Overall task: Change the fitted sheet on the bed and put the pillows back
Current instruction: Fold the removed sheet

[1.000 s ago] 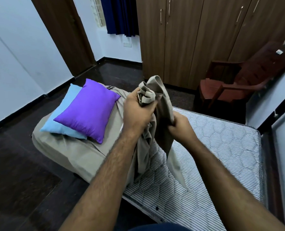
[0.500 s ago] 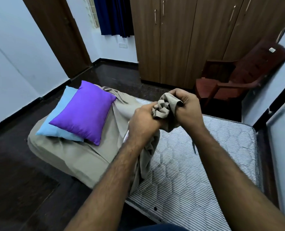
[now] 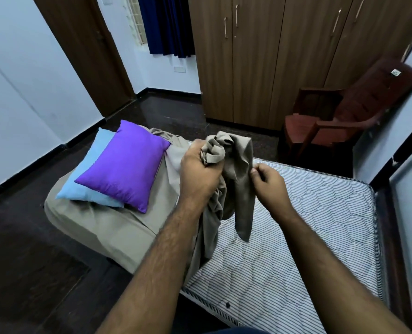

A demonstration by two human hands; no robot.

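A beige fitted sheet (image 3: 108,225) covers only the left end of the bed. The rest of the striped mattress (image 3: 296,225) lies bare. My left hand (image 3: 200,172) grips a bunched wad of the sheet, lifted above the mattress. My right hand (image 3: 268,183) pinches a hanging fold of the same sheet just to the right. A purple pillow (image 3: 125,169) lies on a light blue pillow (image 3: 91,174) on the covered end.
A brown plastic chair (image 3: 344,116) stands beyond the bed at the right. Behind it is a wooden wardrobe (image 3: 272,56), with a door (image 3: 84,51) and a dark curtain at the back left. A dark bed frame (image 3: 392,165) runs along the right wall.
My right hand has let go of the bunched wad and dropped lower to pinch a hanging fold. The left hand still grips the wad, and a strip of sheet now dangles.
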